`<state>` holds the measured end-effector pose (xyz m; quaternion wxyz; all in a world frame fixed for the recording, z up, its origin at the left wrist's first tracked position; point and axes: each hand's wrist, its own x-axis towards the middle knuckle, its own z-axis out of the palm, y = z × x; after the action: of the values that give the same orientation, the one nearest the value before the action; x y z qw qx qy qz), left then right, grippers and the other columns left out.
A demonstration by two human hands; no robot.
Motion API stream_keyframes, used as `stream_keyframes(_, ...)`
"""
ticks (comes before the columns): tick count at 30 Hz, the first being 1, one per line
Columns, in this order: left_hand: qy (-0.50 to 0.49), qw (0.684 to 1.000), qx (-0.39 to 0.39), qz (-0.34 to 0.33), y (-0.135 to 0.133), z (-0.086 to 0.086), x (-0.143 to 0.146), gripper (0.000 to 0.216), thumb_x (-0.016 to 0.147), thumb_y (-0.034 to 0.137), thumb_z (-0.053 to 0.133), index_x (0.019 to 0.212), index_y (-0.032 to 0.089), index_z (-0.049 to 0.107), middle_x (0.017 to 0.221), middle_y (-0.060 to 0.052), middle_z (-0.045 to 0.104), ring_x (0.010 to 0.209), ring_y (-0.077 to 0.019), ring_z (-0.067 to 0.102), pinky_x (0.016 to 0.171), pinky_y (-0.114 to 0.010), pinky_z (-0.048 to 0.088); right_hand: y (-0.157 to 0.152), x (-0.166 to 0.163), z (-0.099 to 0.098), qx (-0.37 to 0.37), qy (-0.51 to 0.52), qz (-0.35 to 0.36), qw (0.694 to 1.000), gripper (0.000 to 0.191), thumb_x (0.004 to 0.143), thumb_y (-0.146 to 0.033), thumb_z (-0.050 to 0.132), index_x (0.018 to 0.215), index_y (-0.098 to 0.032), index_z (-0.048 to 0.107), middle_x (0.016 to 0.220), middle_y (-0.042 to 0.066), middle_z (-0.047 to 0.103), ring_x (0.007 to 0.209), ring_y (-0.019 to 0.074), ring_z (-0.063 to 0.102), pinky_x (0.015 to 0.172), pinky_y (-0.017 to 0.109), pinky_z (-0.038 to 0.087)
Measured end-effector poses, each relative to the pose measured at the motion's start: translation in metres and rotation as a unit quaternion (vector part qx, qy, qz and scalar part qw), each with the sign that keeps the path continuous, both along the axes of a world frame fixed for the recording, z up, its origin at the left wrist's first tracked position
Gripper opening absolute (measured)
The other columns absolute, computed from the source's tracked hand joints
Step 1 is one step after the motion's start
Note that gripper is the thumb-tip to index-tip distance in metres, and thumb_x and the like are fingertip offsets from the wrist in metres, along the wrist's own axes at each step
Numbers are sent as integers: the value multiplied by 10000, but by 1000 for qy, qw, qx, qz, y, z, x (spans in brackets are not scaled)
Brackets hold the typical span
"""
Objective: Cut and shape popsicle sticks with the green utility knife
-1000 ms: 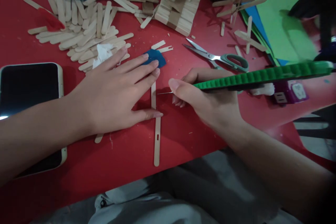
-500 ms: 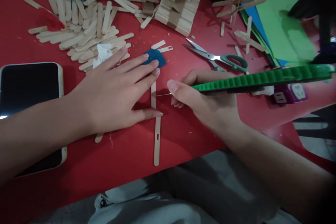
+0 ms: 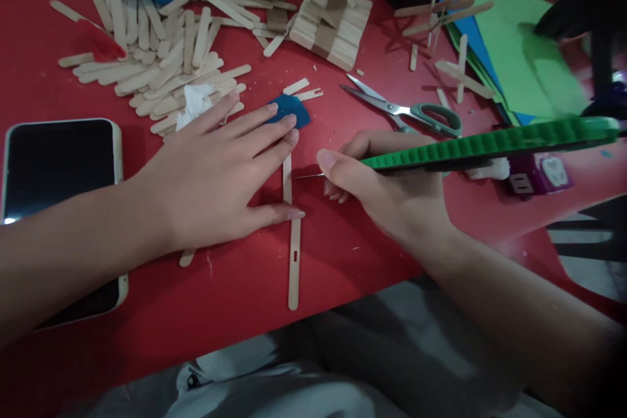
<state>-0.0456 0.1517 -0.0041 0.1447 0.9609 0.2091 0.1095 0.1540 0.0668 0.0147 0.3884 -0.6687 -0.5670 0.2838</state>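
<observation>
My left hand (image 3: 215,176) lies flat with its fingers spread, its thumb pressing across a popsicle stick (image 3: 294,268). That stick has a small slot cut through its lower part. Above the thumb another length of popsicle stick (image 3: 287,177) shows; whether it is a separate piece I cannot tell. A blue scrap (image 3: 294,110) touches my fingertips. Closed around a green utility knife (image 3: 470,149), my right hand (image 3: 386,176) is just right of the sticks. The knife's thin blade (image 3: 309,176) points left, its tip slightly apart from the wood.
Scissors (image 3: 404,108) lie open beyond my right hand. Loose popsicle sticks (image 3: 161,65) are heaped at the back left, near a phone (image 3: 61,163). A bundle of sticks (image 3: 330,26), green paper (image 3: 524,52) and a purple object (image 3: 539,175) sit farther off.
The blade tip has drawn slightly right, away from the stick's edge. My left hand keeps its place on the sticks, and the view has shifted a little.
</observation>
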Motion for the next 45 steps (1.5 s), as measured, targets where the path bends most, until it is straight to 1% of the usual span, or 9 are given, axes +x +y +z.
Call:
stream_keyframes(7,-8,1000,-10,7,0,-1,0,674,943,689,453,1496,313,531,1564,-19,511,1473,-393,422,1280,-614,217,3,-1,0,3,-14,23,1000,302,825,-288,770,564,-232,628,554,-20,649,514,118,561,492,274,435)
stream_keyframes(12,-3,1000,-4,5,-1,0,0,681,938,662,489,1512,296,514,1565,-40,509,1477,-397,415,1276,-621,216,2,1,0,5,-23,15,1000,341,828,-257,760,533,-238,592,535,-24,631,499,118,562,481,275,438)
stream_keyframes(17,-6,1000,-2,7,-2,0,1,671,937,643,508,1513,299,513,1564,-40,510,1460,-414,434,1265,-640,230,-1,-1,-1,5,12,-1,1000,346,840,-290,742,535,-226,592,524,-28,628,480,107,551,487,268,444)
stream_keyframes(23,-13,1000,-4,6,-1,0,0,668,925,653,520,1498,309,533,1552,-31,525,1459,-409,438,1278,-611,229,2,-1,0,5,-29,9,1000,329,834,-307,759,550,-242,606,561,-18,658,518,125,568,493,277,456)
stream_keyframes(28,-9,1000,-2,5,0,0,0,674,932,664,499,1504,308,525,1549,-30,528,1458,-416,437,1273,-632,220,2,-1,-2,14,-30,9,999,353,839,-286,755,534,-244,582,543,-20,634,502,127,555,489,288,444)
stream_keyframes(33,-14,1000,0,4,0,-1,-1,660,929,634,538,1505,314,521,1552,-34,524,1452,-402,451,1274,-608,234,0,-2,-4,21,5,-9,1000,383,855,-357,753,536,-235,578,532,-21,622,486,118,552,493,283,447)
stream_keyframes(36,-17,1000,-4,3,-1,-1,0,658,927,646,535,1500,322,527,1548,-28,529,1452,-400,452,1278,-609,223,0,-1,-4,16,3,-2,1000,377,860,-386,751,555,-228,596,545,-19,630,501,115,563,513,277,461)
stream_keyframes(40,-11,1000,-9,5,-1,0,0,641,931,652,521,1489,338,536,1548,-13,530,1464,-401,434,1279,-624,211,0,0,-2,11,-4,12,1000,348,857,-341,756,564,-234,602,548,-21,628,516,124,573,528,285,466)
stream_keyframes(45,-4,1000,-5,7,-2,1,1,641,928,650,525,1487,336,539,1552,-18,525,1467,-401,430,1275,-632,215,0,1,-3,6,2,19,1000,343,845,-357,775,568,-240,610,556,-22,635,515,125,576,528,289,466)
